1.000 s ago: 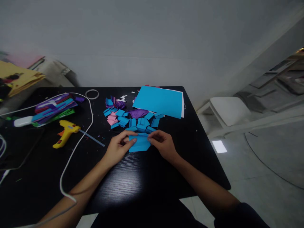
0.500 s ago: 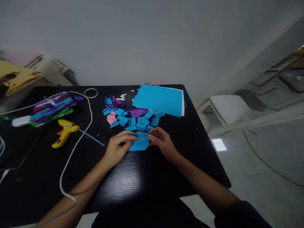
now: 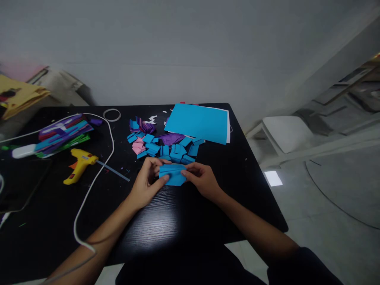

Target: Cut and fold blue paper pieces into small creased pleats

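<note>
Between my two hands is a small blue piece of paper (image 3: 175,178) with crease lines across its upper part. My left hand (image 3: 148,182) grips its left side, the thumb on the front face and the fingers behind the top edge. At the right edge, my right hand (image 3: 203,178) pinches it between thumb and fingers. Just beyond lies a pile of small folded blue paper pieces (image 3: 178,149), a few of them close to my fingertips. Some pink folded pieces (image 3: 138,147) lie at the pile's left.
A large blue sheet (image 3: 198,122) lies over white paper at the back. To the left are a yellow glue gun (image 3: 80,164) with its glue stick, a stack of coloured strips (image 3: 63,134) and a white cable (image 3: 86,198). A white stool (image 3: 286,132) stands right of the black table (image 3: 237,213).
My left thumb has moved down onto the paper's face and its fingers have shifted up behind the edge. The paper's top now shows more folds. The view has shifted slightly.
</note>
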A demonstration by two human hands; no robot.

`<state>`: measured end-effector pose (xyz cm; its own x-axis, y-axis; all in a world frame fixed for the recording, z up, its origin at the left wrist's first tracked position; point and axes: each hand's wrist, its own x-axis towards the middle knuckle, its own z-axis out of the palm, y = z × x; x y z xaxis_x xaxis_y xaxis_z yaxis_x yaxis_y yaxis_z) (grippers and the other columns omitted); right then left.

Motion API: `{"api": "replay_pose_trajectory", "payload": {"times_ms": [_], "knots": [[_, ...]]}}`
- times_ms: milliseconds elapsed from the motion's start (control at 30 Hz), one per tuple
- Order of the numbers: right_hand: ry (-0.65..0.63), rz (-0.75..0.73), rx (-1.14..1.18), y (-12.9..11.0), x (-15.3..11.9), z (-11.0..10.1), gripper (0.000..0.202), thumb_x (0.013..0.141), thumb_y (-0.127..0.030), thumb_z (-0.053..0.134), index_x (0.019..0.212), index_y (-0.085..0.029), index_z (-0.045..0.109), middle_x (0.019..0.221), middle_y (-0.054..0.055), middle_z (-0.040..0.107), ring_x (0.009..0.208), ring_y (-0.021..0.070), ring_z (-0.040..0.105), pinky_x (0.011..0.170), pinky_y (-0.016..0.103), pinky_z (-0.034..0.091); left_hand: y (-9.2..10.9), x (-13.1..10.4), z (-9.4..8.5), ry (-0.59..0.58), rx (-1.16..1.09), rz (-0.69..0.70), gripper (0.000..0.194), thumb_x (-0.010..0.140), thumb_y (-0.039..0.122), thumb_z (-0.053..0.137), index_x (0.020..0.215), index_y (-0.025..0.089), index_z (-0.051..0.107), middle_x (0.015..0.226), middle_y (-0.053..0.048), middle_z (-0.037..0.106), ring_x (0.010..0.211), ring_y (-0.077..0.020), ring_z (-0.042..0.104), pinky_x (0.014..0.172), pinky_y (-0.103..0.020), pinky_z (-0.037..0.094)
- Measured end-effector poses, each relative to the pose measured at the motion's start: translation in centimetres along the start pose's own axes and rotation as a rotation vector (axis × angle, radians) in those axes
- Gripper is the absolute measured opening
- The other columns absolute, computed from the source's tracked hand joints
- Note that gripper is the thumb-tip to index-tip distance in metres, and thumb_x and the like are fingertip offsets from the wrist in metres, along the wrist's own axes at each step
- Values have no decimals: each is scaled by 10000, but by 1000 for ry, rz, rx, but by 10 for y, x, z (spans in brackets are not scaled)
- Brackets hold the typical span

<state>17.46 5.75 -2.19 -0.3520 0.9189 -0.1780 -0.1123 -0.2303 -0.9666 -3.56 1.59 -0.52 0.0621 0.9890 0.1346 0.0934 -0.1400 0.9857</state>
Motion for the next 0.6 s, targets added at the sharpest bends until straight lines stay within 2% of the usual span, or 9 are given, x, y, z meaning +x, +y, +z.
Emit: {"api": "replay_pose_trajectory", "payload": {"times_ms": [67,133,300,433,500,600], "knots": [[14,-24,-57,0,-1,1,242,752,-403,836,826,-193,742,746,15,740,661,181,712,646,291,596,-3,0,4,53,34,-73,391,867,321,753,1175,233,528,1058,-54,706,897,-201,701,747,-296,554],[26,-36,-100,0,-2,1,238,754,-404,828,824,-195,739,735,14,737,660,185,710,636,291,590,-5,1,5,76,111,-113,434,857,360,771,1221,229,576,942,-27,705,803,-189,688,703,-285,542],[8,-49,-98,1,-3,2,233,752,-394,825,831,-193,736,750,18,745,660,184,711,642,300,604,-6,1,3,70,210,-162,287,846,423,767,1014,196,716,802,-21,701,626,-161,619,575,-259,470],[-5,-62,-83,0,-3,3,223,760,-381,820,837,-190,737,746,14,729,641,168,691,625,288,606,-5,2,2,100,227,-161,249,812,406,791,935,195,739,634,31,603,528,-124,516,516,-231,403],[-14,-66,-76,-1,-3,3,216,782,-385,804,853,-189,743,766,16,724,655,164,687,628,285,607,-3,3,2,111,224,-161,227,804,393,793,905,196,742,593,45,563,517,-116,485,507,-221,390],[-46,-40,-61,-2,-3,3,237,815,-414,774,886,-189,753,801,26,722,693,172,690,649,299,616,-1,4,4,98,167,-181,232,797,397,792,888,191,737,650,26,624,566,-129,535,536,-224,436]]}}
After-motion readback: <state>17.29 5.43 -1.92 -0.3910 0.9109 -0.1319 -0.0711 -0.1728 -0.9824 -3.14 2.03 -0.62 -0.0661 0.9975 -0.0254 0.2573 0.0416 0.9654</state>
